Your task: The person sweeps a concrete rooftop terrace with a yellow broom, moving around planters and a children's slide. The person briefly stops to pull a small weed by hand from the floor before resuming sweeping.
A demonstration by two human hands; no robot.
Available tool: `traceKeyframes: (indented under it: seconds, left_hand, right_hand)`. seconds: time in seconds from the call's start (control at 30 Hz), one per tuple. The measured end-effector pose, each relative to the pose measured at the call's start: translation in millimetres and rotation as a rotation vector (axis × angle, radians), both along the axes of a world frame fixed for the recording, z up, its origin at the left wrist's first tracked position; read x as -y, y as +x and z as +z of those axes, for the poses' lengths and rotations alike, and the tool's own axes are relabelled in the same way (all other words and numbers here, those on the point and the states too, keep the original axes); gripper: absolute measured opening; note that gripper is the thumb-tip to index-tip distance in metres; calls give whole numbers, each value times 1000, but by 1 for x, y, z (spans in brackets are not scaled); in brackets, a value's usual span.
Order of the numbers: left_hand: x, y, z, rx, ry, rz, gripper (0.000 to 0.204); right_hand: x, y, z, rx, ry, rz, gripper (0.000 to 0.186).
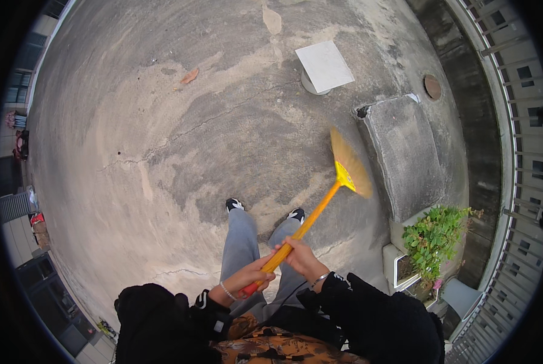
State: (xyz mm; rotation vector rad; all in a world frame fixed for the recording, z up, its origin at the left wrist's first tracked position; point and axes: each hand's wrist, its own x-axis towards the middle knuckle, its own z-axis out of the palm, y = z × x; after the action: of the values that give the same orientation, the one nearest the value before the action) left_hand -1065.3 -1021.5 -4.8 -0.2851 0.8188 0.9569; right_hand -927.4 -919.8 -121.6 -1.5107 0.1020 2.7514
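A broom [314,216] with a yellow-orange handle, a red grip end and tan bristles slants up and to the right across the view. Near its red end, my left hand [247,279] wraps round the handle. Higher on the same handle, my right hand [301,257] is closed with the fingers round it. The spread bristles [349,162], slightly blurred, are low over the concrete ground, just left of a raised grey slab; I cannot tell whether they touch it.
The raised concrete slab [403,155] lies right of the bristles. A square pale board [325,67] sits on a round base ahead. At right are a leafy plant [432,238] in a planter, a grey pot [461,297] and a railing [522,200]. A dry leaf [190,76] lies far left.
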Motion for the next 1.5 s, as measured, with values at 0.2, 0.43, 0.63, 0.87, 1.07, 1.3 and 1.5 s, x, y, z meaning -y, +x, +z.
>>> traceKeyframes:
  seconds: [0.2, 0.43, 0.63, 0.87, 1.07, 1.3, 1.5]
  left_hand:
    - [7, -32, -46, -155, -39, 64, 66]
    - [105, -152, 3, -434, -290, 553, 70]
    - [116, -180, 55, -743, -218, 540, 82]
    - [113, -246, 65, -276, 58, 236, 80]
    - [-14, -282, -27, -115, 194, -18, 70]
    - [-49, -387, -51, -226, -60, 372, 68]
    - [-33, -435, 18, -456, -357, 810, 71]
  right_hand:
    - [22, -56, -77, 248, 14, 104, 11]
    - [141, -282, -60, -86, 17, 510, 13]
    - [156, -350, 12, -385, 212, 586, 17]
    - [79, -319, 44, -194, 89, 338, 15]
    - [-25, -291, -14, 189, 59, 2, 10]
    - [-61, -447, -102, 128, 6, 309, 6]
    - [16, -593, -51, -146, 62, 776, 14]
